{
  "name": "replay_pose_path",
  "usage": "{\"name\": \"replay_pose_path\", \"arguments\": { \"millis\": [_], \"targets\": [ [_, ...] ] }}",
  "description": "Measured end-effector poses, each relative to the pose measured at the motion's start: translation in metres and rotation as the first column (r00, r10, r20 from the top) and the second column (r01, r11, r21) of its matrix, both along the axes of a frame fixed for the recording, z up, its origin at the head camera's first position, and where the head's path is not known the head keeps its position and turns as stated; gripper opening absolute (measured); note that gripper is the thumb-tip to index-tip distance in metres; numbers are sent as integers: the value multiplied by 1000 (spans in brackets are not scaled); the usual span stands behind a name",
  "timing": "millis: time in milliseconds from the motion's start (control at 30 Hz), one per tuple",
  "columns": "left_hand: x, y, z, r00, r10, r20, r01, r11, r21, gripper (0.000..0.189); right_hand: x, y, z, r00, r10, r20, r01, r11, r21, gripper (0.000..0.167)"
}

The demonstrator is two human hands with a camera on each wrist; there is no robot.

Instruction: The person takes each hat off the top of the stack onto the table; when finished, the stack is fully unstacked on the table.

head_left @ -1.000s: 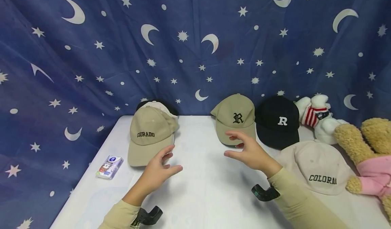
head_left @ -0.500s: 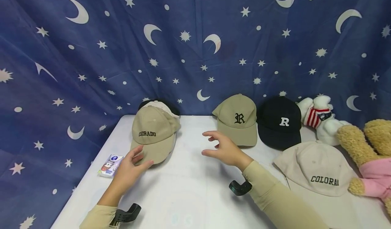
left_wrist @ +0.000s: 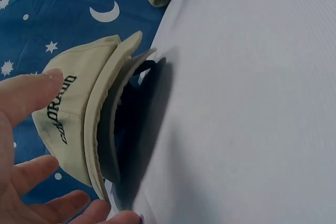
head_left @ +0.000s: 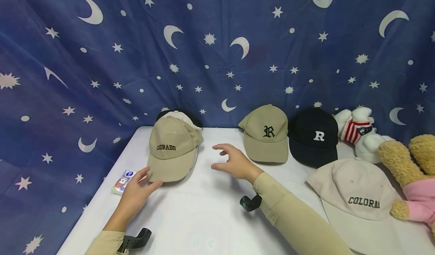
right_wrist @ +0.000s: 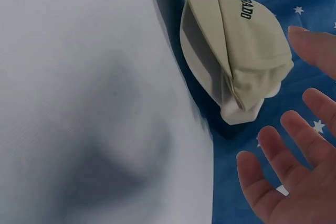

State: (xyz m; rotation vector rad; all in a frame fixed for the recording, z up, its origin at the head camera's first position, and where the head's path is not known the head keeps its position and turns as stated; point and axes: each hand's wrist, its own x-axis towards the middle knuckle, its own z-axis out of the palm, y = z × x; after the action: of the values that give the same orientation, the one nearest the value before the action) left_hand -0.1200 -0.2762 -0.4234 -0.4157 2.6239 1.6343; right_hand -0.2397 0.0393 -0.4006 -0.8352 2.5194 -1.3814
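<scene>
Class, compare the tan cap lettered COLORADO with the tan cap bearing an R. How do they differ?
Lettering: the COLORADO cap carries a whole word in small capitals, the R cap one larger, ornate letter.
Placement: the COLORADO cap sits stacked over a pale cap; the R cap stands beside a black cap.
Nearness: the COLORADO cap is close to the left hand; the R cap is farther from it.
Shared: both are tan, brims towards the person.

On the table [head_left: 200, 213], a stack of caps [head_left: 175, 145] sits just beyond the left hand [head_left: 134, 192], left of the right hand [head_left: 235, 164]. A packet [head_left: 123, 180] lies left of the left hand. Right of and beyond the right hand come one cap [head_left: 268, 134], a second cap [head_left: 310, 147] and a plush toy [head_left: 368, 143]; well right, a third cap [head_left: 360, 187] lies beside a teddy bear [head_left: 419, 194]. Behind hangs a curtain [head_left: 217, 20].
</scene>
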Motion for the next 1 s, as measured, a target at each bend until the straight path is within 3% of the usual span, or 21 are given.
{"name": "replay_pose_path", "arguments": {
  "millis": [367, 633, 1000],
  "targets": [
    [-7, -8, -7, 999, 29, 28, -31, 998, 57, 88, -12, -21, 1, 1000, -7, 28, 7, 1000, 13, 62],
    [-17, -11, -9, 998, 40, 48, -40, 999, 14, 89, -21, -33, 0, 998, -20, 59, 18, 999, 34, 62],
    [-21, -15, -18, 999, 23, 21, -25, 997, 69, 88, -29, -41, -5, 997, -14, 76, 11, 999, 43, 62]
  ]
}}
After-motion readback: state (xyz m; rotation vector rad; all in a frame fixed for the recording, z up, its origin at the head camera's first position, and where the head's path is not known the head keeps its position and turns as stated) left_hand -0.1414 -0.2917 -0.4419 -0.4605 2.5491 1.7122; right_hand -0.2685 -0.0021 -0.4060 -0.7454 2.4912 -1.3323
